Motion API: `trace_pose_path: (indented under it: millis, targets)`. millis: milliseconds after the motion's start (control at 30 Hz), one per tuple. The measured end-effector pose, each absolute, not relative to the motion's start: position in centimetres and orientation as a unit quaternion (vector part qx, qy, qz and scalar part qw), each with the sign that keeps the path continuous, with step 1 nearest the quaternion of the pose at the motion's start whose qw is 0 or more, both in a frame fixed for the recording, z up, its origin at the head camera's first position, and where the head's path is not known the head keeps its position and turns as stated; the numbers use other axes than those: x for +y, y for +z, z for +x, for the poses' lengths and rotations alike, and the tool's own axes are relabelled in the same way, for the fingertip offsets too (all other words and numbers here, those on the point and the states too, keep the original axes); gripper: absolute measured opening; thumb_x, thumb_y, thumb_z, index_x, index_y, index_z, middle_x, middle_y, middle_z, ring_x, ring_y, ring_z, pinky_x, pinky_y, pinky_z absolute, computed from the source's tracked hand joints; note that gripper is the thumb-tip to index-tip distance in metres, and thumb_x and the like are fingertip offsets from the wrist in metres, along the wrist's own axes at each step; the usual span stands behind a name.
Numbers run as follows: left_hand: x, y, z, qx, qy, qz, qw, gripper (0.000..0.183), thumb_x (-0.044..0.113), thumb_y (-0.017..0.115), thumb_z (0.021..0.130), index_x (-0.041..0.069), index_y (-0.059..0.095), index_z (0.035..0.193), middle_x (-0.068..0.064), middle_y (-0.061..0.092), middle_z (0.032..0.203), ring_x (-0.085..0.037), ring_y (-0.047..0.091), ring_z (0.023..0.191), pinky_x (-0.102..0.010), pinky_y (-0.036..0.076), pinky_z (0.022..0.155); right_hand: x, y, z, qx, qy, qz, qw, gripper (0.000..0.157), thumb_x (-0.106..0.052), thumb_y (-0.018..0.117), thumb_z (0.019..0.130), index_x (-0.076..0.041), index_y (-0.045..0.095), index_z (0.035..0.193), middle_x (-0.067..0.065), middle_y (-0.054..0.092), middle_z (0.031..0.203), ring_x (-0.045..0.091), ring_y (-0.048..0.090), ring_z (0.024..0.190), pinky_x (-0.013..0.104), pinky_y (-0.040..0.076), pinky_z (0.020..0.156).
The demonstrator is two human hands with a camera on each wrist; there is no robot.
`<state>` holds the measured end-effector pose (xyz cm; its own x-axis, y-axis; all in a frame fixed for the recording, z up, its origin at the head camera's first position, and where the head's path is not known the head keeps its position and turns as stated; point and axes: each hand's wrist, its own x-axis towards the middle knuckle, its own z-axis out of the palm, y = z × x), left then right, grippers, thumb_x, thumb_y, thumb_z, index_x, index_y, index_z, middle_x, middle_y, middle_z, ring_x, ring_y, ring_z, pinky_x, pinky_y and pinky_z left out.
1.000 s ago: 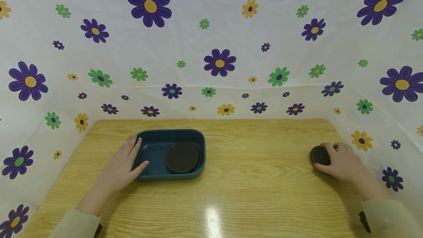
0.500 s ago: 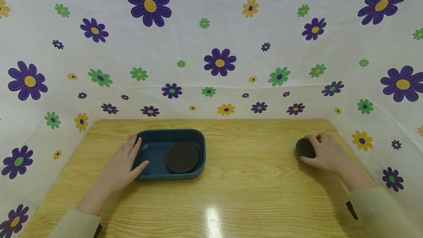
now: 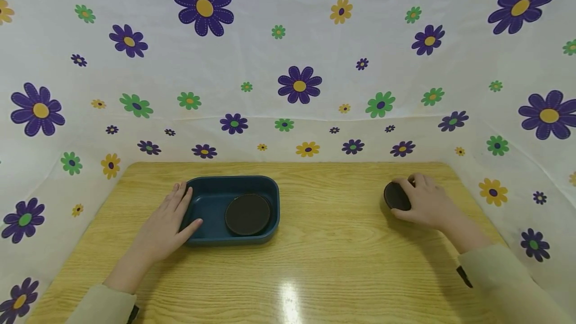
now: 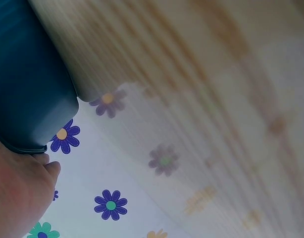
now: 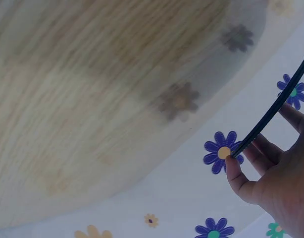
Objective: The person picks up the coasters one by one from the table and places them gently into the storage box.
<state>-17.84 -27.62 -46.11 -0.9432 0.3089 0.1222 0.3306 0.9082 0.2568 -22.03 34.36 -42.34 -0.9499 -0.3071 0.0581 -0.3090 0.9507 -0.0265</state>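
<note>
A dark blue rectangular box (image 3: 211, 240) with rounded corners stands on the left of the table. Inside it, toward the right end, lies a black round coaster (image 3: 247, 214). My left hand (image 3: 165, 225) rests on the box's left end, its fingers stretched out along the side and the thumb over the front left rim. To the right of the box, my right hand (image 3: 425, 200) pinches a second black coaster (image 3: 397, 196) by its edge, thumb on the near side and fingers on the far side. Edge-on, that coaster (image 5: 271, 114) looks thin in the right wrist view.
The wood-grain table (image 3: 333, 259) reaches back to a white cloth (image 3: 252, 54) printed with purple, green and yellow flowers. More of this cloth hangs at both sides. A bright light reflection lies near the table's front middle.
My right hand has moved left and slightly toward the back with the coaster, away from the table's right edge. My left hand and the box have stayed put.
</note>
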Motion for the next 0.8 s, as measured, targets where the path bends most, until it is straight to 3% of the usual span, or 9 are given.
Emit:
trace_pose_path:
  millis: [800]
  targets:
    - [-27.5,-46.2,-18.0,-0.976,-0.142,-0.161,0.039,0.089,0.052,0.058,0.106,-0.005,0.024,0.166,-0.027,0.018,0.176,-0.045,0.015,0.165,-0.063,0.025,0.131,27.3,-39.7,-23.5,-0.970,0.002,0.241,0.043,0.078,-0.049,0.078,0.086,-0.012,0.054,0.150,0.029,0.050,0.141,0.049,0.051,0.129,0.071,0.051,0.098]
